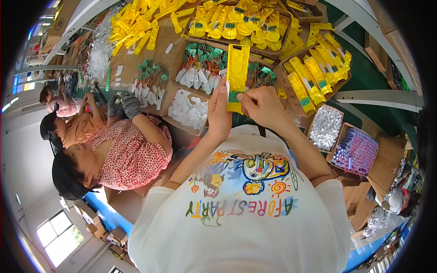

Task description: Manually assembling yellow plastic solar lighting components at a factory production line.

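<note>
Left hand (219, 113) grips a yellow plastic shell (237, 75) upright by its lower left edge, fingers curled round it; shell is held up off the surface, just above the cardboard trays; right hand (262, 105) at the shell's lower end, fingers pinched together on a small green circuit board (234, 96) sitting in the bottom of the shell; whether the board is fully seated I cannot tell.

Progress, judged from the layout: one unit mid-assembly, board going into or being adjusted in the shell; cardboard box of yellow shells with green boards fitted (241, 22) at the back and a row of similar yellow units (314, 68) on the right look like done stock; loose empty yellow shells (136, 25) piled back left, so plenty left; tray of green boards with wires and white parts (202, 63) directly behind the hands is well filled; box of white parts (189, 109) just left of the left hand.

Also: box of purple parts (356, 151) and a tray of clear bagged pieces (325, 127) to the right; co-worker in a red dotted shirt (132, 154) on the left, gloved hand (129, 105) at the surface edge.
</note>
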Tool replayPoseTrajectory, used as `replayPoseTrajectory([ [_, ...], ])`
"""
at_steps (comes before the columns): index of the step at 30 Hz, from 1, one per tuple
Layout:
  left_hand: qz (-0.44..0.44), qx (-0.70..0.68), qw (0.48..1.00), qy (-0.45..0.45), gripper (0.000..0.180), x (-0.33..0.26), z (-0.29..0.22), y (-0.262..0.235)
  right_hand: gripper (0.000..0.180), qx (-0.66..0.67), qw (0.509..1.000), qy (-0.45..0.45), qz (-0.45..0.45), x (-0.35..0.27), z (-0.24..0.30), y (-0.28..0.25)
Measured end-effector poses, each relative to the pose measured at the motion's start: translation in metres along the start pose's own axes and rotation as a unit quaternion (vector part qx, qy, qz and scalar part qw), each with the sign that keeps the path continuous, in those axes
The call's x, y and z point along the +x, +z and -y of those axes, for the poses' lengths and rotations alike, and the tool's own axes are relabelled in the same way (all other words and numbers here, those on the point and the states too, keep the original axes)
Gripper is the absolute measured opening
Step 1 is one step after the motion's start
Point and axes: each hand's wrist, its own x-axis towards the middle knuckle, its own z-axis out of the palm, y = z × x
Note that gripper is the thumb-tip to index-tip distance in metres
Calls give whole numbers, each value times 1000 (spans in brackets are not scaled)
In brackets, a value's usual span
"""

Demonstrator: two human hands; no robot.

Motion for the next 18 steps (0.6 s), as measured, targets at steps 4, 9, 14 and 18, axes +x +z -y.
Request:
replayPoseTrajectory([
  [4,-33,150,987,35,43,-2,5,-2,32,36,999,32,23,1,-7,-1],
  [9,-37,117,991,56,41,-5,10,2,32,22,1000,-2,13,-1,-1,-2],
  [14,-16,-106,994,3,36,-3,-4,17,19,-22,988,-143,-60,-1,-4,-3],
  [18,1,91,995,35,36,0,-5,2,19,186,982,-36,-19,-5,-2,2],
])
